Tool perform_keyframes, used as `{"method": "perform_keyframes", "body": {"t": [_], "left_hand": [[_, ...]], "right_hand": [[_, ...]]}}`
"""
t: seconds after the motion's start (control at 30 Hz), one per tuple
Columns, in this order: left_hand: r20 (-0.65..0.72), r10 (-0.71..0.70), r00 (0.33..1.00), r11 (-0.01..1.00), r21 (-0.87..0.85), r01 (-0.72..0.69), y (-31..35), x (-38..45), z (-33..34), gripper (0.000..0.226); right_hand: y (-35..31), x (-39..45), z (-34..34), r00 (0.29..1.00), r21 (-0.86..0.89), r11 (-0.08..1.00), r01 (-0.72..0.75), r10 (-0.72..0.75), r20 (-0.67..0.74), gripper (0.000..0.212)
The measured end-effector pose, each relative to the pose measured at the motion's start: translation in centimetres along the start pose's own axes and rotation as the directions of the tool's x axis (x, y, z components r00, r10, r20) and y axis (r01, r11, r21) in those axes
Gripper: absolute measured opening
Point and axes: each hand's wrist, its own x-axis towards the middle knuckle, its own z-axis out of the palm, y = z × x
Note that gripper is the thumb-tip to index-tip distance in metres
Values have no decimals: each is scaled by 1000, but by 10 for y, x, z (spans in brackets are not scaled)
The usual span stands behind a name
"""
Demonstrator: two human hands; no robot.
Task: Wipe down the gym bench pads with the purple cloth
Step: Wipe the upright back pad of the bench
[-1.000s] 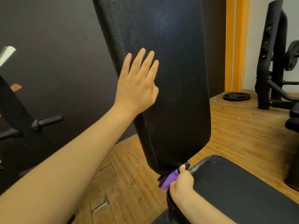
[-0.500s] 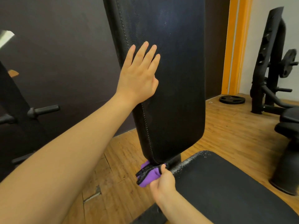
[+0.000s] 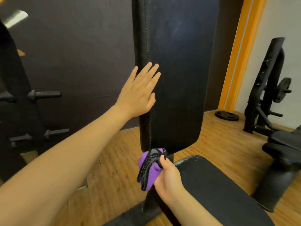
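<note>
Against the left edge of the upright back pad [image 3: 175, 75], the left hand [image 3: 137, 92] lies flat with its fingers [image 3: 150, 74] straight and together, their tips resting on the pad's face just past the stitched seam, the thumb lying along the seam below them. Below those fingers, at the pad's rounded lower left corner, the purple cloth [image 3: 150, 168] is bunched, its top touching the underside of the pad; a black speckled band runs across the purple fabric. Around the cloth's right side the right hand [image 3: 167, 178] is curled, thumb on top and pinching the fabric, the other fingers hidden behind the bunch. Right of that thumb and slightly lower begins the seat pad [image 3: 211, 190], flat and black, its near-left rim speckled with pale flecks. Beneath the gripping hand a dark frame post drops toward the wooden floor [image 3: 114, 154]. Far beyond the left fingertips, to the left, black pegs of a weight rack [image 3: 44, 95] stick out before a dark wall. Well to the right of both hands stands another black machine [image 3: 268, 88], with a weight plate [image 3: 227, 115] lying flat on the floor near an orange door frame [image 3: 239, 54].
</note>
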Motion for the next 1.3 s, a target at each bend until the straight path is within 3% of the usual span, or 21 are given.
{"method": "perform_keyframes", "body": {"t": [0.1,0.2,0.37,0.47,0.57,0.7,0.8,0.87,0.93,1.07,1.13,1.3], "left_hand": [[15,-143,990,987,-74,143,-2,-12,-2,65],[84,-266,960,945,-176,277,-5,-22,-2,66],[153,-228,962,923,-279,263,-5,-37,1,63],[196,-226,954,913,-298,277,-4,-50,4,61],[244,-246,938,895,-316,317,0,-56,7,63],[146,-302,942,866,-373,335,4,-36,-2,70],[59,-350,935,849,-402,343,-1,-9,-11,75],[33,-364,931,848,-402,346,-4,6,-12,78],[32,-370,928,844,-405,351,-5,11,-7,81],[24,-381,924,795,-502,341,-2,8,13,80],[-3,-385,923,748,-587,310,-1,7,20,78],[-74,-405,911,695,-672,254,1,6,33,75]], "right_hand": [[-23,-1,27,976,-162,963,216,-213,33,28],[-45,0,59,939,-213,917,337,-342,10,28],[-73,-1,98,899,-199,881,428,-437,-1,23],[-91,4,114,859,-303,817,490,-512,10,20],[-112,8,139,736,-510,595,621,-666,120,23],[-150,20,184,444,-619,124,775,-804,396,20],[-186,33,225,229,-600,-307,739,-723,652,22],[-210,35,253,100,-461,-656,598,-509,855,31],[-236,41,278,60,-260,-895,362,-256,965,40],[-280,43,322,5,-52,-985,163,-52,999,41],[-290,38,343,-33,-25,-992,126,-29,999,40],[-278,50,353,-9,-14,-994,105,-15,1000,37]]}}
